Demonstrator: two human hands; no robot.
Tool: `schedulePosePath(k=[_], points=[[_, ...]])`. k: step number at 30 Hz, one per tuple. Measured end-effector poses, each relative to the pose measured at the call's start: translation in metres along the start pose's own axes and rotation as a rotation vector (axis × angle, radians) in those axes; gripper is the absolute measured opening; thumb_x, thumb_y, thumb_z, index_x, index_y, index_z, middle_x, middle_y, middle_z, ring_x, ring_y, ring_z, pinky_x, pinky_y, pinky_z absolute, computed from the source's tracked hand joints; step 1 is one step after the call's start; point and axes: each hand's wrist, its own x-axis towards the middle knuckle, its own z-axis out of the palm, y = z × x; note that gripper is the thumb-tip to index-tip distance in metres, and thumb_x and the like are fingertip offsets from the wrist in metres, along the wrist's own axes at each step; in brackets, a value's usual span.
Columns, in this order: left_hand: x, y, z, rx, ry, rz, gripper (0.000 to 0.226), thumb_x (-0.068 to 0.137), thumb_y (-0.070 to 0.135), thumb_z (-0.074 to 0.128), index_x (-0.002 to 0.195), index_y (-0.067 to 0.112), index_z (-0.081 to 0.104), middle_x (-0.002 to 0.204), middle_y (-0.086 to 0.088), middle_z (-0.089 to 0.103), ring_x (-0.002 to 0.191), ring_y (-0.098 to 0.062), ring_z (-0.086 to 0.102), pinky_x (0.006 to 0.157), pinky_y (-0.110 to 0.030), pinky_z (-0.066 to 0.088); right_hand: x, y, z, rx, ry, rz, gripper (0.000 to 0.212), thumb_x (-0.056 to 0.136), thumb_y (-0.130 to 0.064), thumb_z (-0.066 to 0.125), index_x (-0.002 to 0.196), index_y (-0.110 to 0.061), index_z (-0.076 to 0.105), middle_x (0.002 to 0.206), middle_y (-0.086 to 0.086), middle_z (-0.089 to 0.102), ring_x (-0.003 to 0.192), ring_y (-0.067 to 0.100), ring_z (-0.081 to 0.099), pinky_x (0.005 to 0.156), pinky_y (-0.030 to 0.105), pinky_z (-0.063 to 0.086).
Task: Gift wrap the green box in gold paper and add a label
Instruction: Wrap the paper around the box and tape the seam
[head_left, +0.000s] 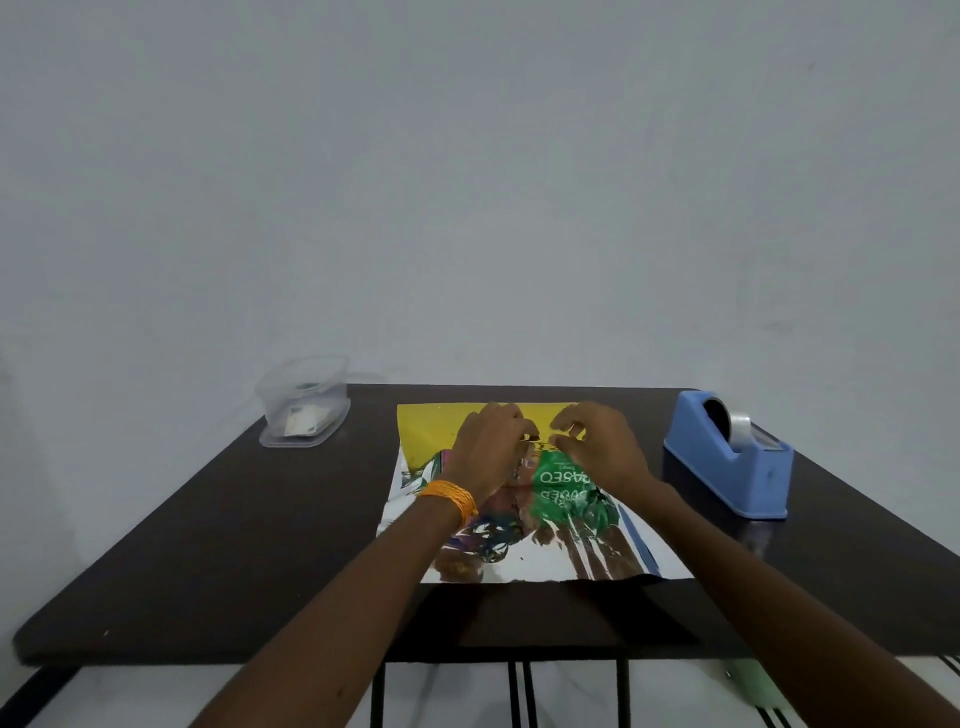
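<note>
Gold paper (524, 556) lies crinkled on the dark table (208, 545), and further back the left hand (491, 449) and right hand (602, 452) pinch its fold with curled fingers over the green box (563, 480), with a blue tape dispenser (727, 457) and a clear tub (304, 400) beyond.

dark table (208, 545), gold paper (431, 426), tape dispenser (727, 467), clear tub (304, 410)

Plain pale grey wall (467, 182) behind a dark brown table (208, 545), pale floor (156, 691) below
</note>
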Motion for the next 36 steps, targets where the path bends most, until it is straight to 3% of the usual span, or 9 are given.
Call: schedulePosePath(k=[3, 6, 9, 14, 20, 23, 27, 31, 36], points=[[0.003, -0.003, 0.002, -0.018, -0.007, 0.011, 0.023, 0.095, 0.023, 0.061, 0.116, 0.027, 0.069, 0.113, 0.001, 0.065, 0.108, -0.022, 0.056, 0.086, -0.04, 0.048, -0.004, 0.018, -0.002, 0.092, 0.23, 0.283, 0.031, 0.085, -0.031, 0.072, 0.112, -0.016, 0.069, 0.11, 0.004, 0.067, 0.1, 0.021, 0.061, 0.082, 0.034, 0.05], [0.005, -0.004, 0.003, -0.016, -0.008, 0.008, 0.023, 0.095, 0.024, 0.062, 0.116, 0.027, 0.069, 0.114, 0.001, 0.065, 0.107, -0.022, 0.056, 0.085, -0.038, 0.05, -0.006, 0.028, -0.006, 0.231, 0.144, 0.599, 0.056, 0.085, -0.043, 0.063, 0.132, -0.015, 0.052, 0.129, 0.011, 0.055, 0.11, 0.026, 0.054, 0.088, 0.04, 0.047], [0.009, -0.004, 0.002, -0.001, -0.022, 0.002, 0.024, 0.095, 0.025, 0.062, 0.118, 0.026, 0.068, 0.116, 0.0, 0.064, 0.108, -0.022, 0.055, 0.086, -0.037, 0.049, -0.011, 0.026, -0.005, 0.398, 0.092, 0.681, 0.064, 0.09, -0.038, 0.064, 0.142, -0.011, 0.038, 0.135, 0.012, 0.047, 0.109, 0.024, 0.05, 0.085, 0.038, 0.044], [0.013, -0.004, 0.002, 0.011, -0.047, -0.012, 0.025, 0.095, 0.025, 0.062, 0.12, 0.025, 0.067, 0.118, -0.001, 0.063, 0.109, -0.023, 0.054, 0.088, -0.038, 0.049, -0.005, 0.026, 0.002, 0.751, 0.144, 0.843, 0.068, 0.088, -0.039, 0.065, 0.143, -0.018, 0.031, 0.116, 0.012, 0.051, 0.075, 0.02, 0.054, 0.054, 0.031, 0.046], [0.013, -0.007, 0.004, -0.006, -0.045, -0.002, 0.025, 0.095, 0.025, 0.062, 0.12, 0.025, 0.068, 0.117, -0.002, 0.063, 0.108, -0.023, 0.055, 0.089, -0.039, 0.049, -0.006, 0.027, 0.005, 0.852, 0.05, 0.904, 0.067, 0.095, -0.047, 0.056, 0.147, -0.02, 0.025, 0.115, 0.026, 0.059, 0.094, 0.032, 0.067, 0.083, 0.049, 0.057], [0.013, -0.009, 0.003, -0.012, -0.046, 0.009, 0.026, 0.095, 0.025, 0.062, 0.12, 0.024, 0.067, 0.118, -0.002, 0.063, 0.109, -0.023, 0.055, 0.09, -0.039, 0.048, -0.004, 0.026, 0.006, 0.832, 0.043, 0.892, 0.061, 0.095, -0.051, 0.053, 0.142, -0.018, 0.032, 0.107, 0.008, 0.056, 0.099, 0.029, 0.065, 0.072, 0.036, 0.056], [0.013, -0.011, 0.002, -0.014, -0.058, 0.013, 0.027, 0.095, 0.026, 0.061, 0.122, 0.025, 0.066, 0.119, -0.001, 0.061, 0.11, -0.022, 0.053, 0.091, -0.038, 0.047, -0.006, 0.026, 0.007, 0.853, 0.0, 0.878, 0.055, 0.092, -0.054, 0.053, 0.135, -0.023, 0.038, 0.117, 0.013, 0.06, 0.091, 0.024, 0.063, 0.064, 0.031, 0.049], [0.012, -0.013, 0.001, -0.021, -0.061, 0.005, 0.028, 0.095, 0.028, 0.061, 0.122, 0.025, 0.065, 0.12, -0.001, 0.06, 0.111, -0.022, 0.052, 0.092, -0.038, 0.046, -0.008, 0.03, 0.006, 0.834, -0.025, 0.87, 0.058, 0.093, -0.055, 0.052, 0.141, -0.025, 0.038, 0.119, 0.011, 0.059, 0.106, 0.031, 0.063, 0.075, 0.039, 0.055], [0.01, -0.017, 0.0, -0.029, -0.064, 0.014, 0.028, 0.095, 0.029, 0.061, 0.122, 0.025, 0.065, 0.118, 0.0, 0.059, 0.11, -0.021, 0.051, 0.092, -0.038, 0.043, -0.008, 0.028, 0.004, 0.816, -0.064, 0.859, 0.051, 0.094, -0.055, 0.052, 0.136, -0.029, 0.041, 0.114, 0.015, 0.063, 0.105, 0.029, 0.063, 0.087, 0.041, 0.052]])
